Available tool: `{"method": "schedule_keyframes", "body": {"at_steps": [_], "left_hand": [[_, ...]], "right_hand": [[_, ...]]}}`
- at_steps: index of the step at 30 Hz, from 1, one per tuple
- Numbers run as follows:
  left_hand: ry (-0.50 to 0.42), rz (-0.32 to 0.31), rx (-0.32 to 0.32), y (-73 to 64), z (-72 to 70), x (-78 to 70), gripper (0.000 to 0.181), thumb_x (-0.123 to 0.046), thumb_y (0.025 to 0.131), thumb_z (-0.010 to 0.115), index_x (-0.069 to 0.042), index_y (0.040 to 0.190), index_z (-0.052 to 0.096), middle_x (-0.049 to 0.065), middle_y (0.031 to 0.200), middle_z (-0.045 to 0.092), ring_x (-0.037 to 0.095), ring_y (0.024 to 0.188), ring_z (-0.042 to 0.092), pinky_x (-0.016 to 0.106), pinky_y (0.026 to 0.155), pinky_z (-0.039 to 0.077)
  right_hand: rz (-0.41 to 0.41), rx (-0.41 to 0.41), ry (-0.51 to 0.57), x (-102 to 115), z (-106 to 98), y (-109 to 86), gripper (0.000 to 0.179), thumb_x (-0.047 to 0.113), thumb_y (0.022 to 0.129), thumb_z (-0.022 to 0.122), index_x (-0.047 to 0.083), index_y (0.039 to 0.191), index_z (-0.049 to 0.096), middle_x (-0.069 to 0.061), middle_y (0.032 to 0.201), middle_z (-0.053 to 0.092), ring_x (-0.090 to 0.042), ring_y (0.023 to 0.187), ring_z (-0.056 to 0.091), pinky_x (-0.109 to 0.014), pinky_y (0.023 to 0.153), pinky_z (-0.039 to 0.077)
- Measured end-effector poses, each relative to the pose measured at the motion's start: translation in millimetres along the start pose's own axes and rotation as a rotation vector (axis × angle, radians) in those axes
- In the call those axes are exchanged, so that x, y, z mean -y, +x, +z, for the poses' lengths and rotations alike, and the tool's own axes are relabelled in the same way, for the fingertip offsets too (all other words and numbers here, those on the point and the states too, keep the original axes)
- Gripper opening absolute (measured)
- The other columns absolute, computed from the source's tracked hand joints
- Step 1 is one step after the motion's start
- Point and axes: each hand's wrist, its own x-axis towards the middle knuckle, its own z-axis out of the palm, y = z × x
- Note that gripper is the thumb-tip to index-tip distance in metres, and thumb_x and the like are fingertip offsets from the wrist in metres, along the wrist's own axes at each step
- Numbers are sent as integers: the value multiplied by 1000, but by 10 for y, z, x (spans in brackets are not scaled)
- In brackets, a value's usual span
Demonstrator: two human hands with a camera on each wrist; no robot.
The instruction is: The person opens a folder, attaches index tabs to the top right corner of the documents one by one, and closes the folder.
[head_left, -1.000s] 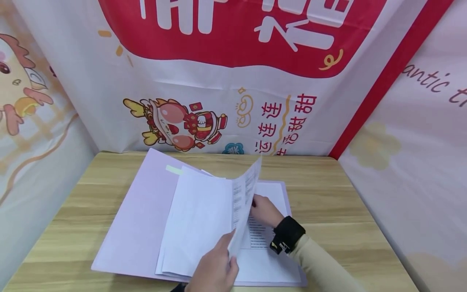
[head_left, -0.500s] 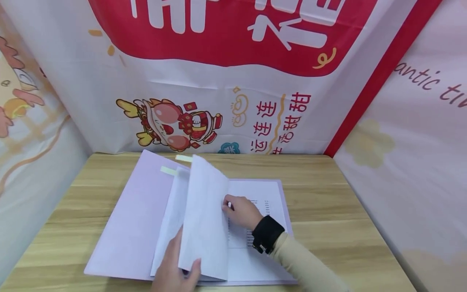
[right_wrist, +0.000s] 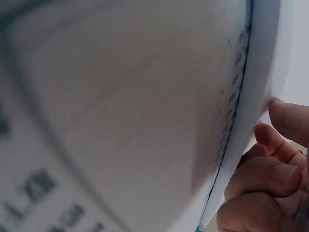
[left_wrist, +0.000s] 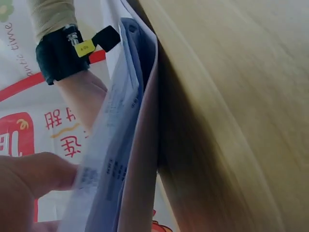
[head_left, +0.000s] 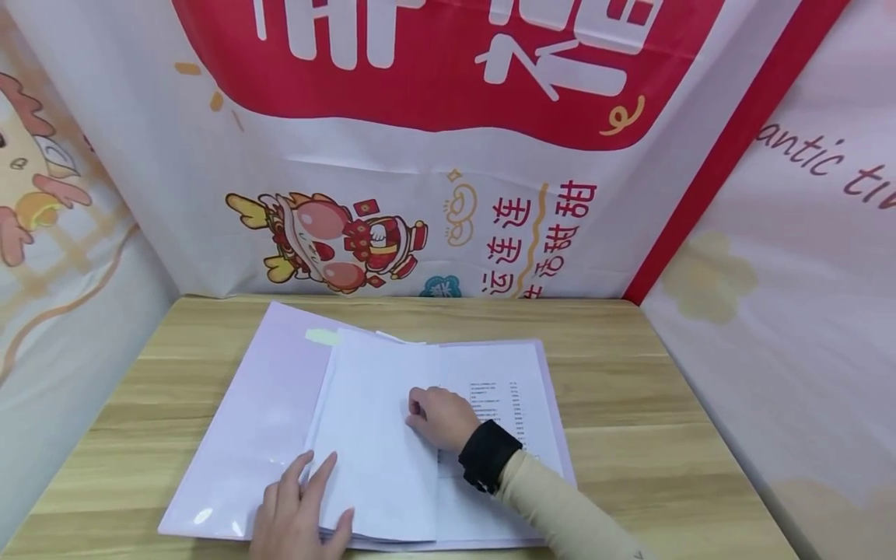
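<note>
A lilac folder (head_left: 248, 435) lies spread on the table, holding a stack of white pages (head_left: 381, 482). Printed text shows on the right-hand page (head_left: 493, 400); the turned page on the left is blank. My left hand (head_left: 297, 509) rests with spread fingers at the left edge of the pages, over the folder's cover. In the left wrist view its thumb (left_wrist: 43, 174) is beside the page edges. My right hand (head_left: 444, 418) has curled fingers and touches the blank page near the fold. Its curled fingers (right_wrist: 260, 181) lie against paper in the right wrist view.
Wood-grain table (head_left: 630, 435) surrounds the folder. A pale green tab (head_left: 322, 336) sticks out at the upper left of the pages. Printed cloth (head_left: 392, 171) hangs behind the table and along both sides.
The lifted page has been turned over to the left and now lies flat. My left hand moved left with it and spread its fingers; my right hand slid left onto the page.
</note>
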Motion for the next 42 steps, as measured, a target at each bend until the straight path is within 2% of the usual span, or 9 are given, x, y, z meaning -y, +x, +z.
{"method": "schedule_keyframes", "body": {"at_steps": [2, 6, 10, 18, 24, 30, 35, 38, 42], "left_hand": [[45, -52, 123, -18, -22, 21, 67, -23, 63, 87, -3, 124, 68, 22, 124, 57, 31, 87, 51, 42, 64, 42], [94, -136, 364, -31, -44, 77, 59, -25, 72, 88, -4, 123, 69, 22, 126, 60, 36, 96, 52, 49, 70, 45], [105, -169, 461, -38, -44, 121, 55, -29, 78, 85, -4, 124, 69, 23, 127, 60, 38, 101, 50, 52, 74, 45], [130, -139, 410, -13, -71, 86, 57, -33, 76, 84, -6, 124, 70, 21, 126, 61, 37, 100, 52, 50, 73, 45], [138, -134, 399, 24, -95, 34, 58, -36, 77, 83, -7, 125, 69, 19, 127, 61, 36, 100, 52, 49, 73, 44], [127, -115, 363, 99, -113, -55, 57, -35, 76, 85, -7, 124, 70, 18, 127, 62, 36, 102, 52, 48, 73, 42], [121, -34, 302, 186, -95, -171, 57, -33, 74, 86, -10, 123, 71, 14, 126, 63, 35, 103, 54, 48, 76, 44], [107, 8, 332, 262, -84, -268, 56, -34, 77, 85, -11, 125, 70, 13, 129, 63, 34, 108, 56, 49, 81, 48], [50, 31, 432, 380, -64, -432, 55, -36, 82, 82, -11, 129, 68, 12, 135, 61, 33, 118, 58, 52, 90, 49]], "right_hand": [[-4, 3, 7, 15, 6, -2, 20, 24, 95, 74, 20, 84, 58, 9, 72, 52, -8, 65, 49, -23, 58, 41], [-3, 7, 23, 23, 18, 2, 22, 24, 93, 75, 20, 83, 57, 9, 71, 51, -8, 64, 48, -23, 57, 40], [-1, 8, 30, 7, 40, 14, 22, 24, 93, 75, 21, 83, 56, 10, 70, 51, -7, 64, 48, -22, 57, 39], [7, 10, 39, -6, 37, 13, 21, 25, 94, 75, 20, 84, 57, 9, 72, 52, -8, 65, 49, -23, 58, 40], [15, 0, 128, -38, -24, -6, 16, 25, 94, 74, 22, 86, 61, 9, 67, 51, -7, 59, 47, -23, 54, 37], [32, 14, 182, -83, -246, -100, 14, 27, 96, 72, 22, 88, 62, 8, 68, 52, -8, 61, 48, -24, 55, 39], [20, 18, 226, -157, -430, -264, 14, 27, 98, 70, 21, 88, 63, 8, 71, 55, -8, 65, 50, -24, 58, 41], [18, 16, 260, -200, -532, -384, 12, 26, 99, 69, 20, 89, 64, 8, 73, 56, -9, 66, 52, -25, 59, 43], [25, 10, 293, -254, -641, -549, 12, 25, 98, 69, 21, 88, 64, 8, 72, 56, -9, 66, 52, -25, 59, 44]]}}
